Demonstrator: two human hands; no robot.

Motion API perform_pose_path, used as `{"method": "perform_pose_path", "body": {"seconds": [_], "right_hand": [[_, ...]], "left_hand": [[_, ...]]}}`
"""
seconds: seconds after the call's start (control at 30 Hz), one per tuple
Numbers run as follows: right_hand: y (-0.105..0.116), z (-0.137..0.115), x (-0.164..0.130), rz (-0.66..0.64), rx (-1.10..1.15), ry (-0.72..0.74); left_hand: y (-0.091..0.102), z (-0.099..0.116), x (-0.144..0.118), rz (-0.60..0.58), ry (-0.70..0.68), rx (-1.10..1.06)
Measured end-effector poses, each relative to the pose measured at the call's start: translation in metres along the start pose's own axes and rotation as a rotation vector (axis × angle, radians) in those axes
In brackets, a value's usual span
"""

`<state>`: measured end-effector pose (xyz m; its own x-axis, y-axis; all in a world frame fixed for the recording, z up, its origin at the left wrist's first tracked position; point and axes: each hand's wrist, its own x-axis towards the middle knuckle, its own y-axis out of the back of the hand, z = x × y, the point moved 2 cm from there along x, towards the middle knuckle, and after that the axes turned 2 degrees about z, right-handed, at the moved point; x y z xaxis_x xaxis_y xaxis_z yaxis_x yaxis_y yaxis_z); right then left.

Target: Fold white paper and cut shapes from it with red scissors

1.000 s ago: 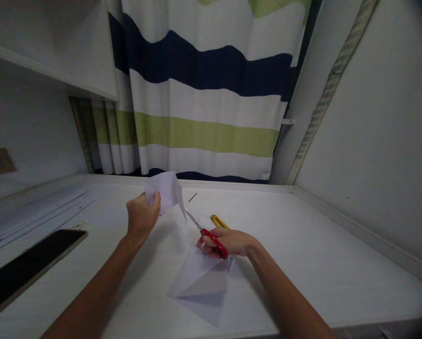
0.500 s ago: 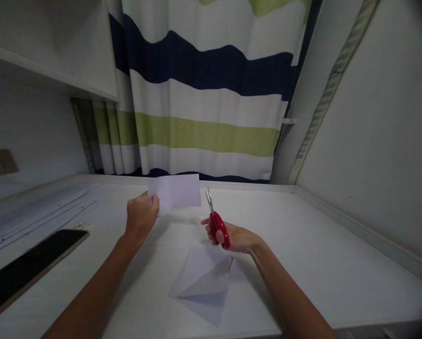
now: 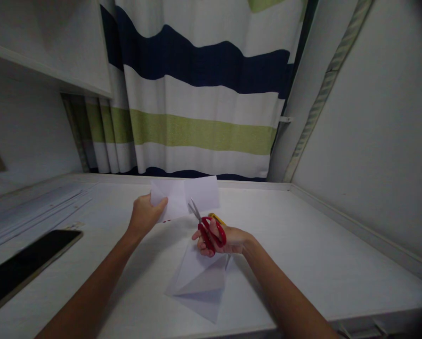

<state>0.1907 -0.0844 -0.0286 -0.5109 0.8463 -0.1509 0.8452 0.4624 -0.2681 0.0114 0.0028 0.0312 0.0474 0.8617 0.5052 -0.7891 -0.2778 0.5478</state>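
My left hand (image 3: 144, 216) pinches the left end of a white sheet of paper (image 3: 188, 196) and holds it up above the white desk (image 3: 303, 249). My right hand (image 3: 225, 239) grips red-handled scissors (image 3: 207, 230), fingers through the loops. The blades are parted and their tips meet the paper's lower edge near its middle. A folded white paper (image 3: 200, 285) lies flat on the desk just under my right wrist.
A yellow tool (image 3: 216, 218) lies partly hidden behind the scissors. A dark phone (image 3: 23, 266) rests at the desk's left front. Long white strips (image 3: 34, 212) lie at the far left. A striped curtain (image 3: 204, 94) hangs behind, a wall closes the right side.
The paper has turned flat and spread wider to the right. My right hand swung the scissors up from beside the paper to its lower edge, blades now parted.
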Motion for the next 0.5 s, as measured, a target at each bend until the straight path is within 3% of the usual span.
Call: {"method": "perform_pose_path", "body": {"seconds": [0.23, 0.5], "right_hand": [[-0.001, -0.001, 0.0, -0.052, 0.047, 0.004], [0.001, -0.002, 0.002, 0.039, 0.094, 0.067]], "left_hand": [[-0.006, -0.001, -0.004, -0.081, 0.217, -0.366], [-0.016, 0.001, -0.011, -0.167, 0.22, -0.47]]}}
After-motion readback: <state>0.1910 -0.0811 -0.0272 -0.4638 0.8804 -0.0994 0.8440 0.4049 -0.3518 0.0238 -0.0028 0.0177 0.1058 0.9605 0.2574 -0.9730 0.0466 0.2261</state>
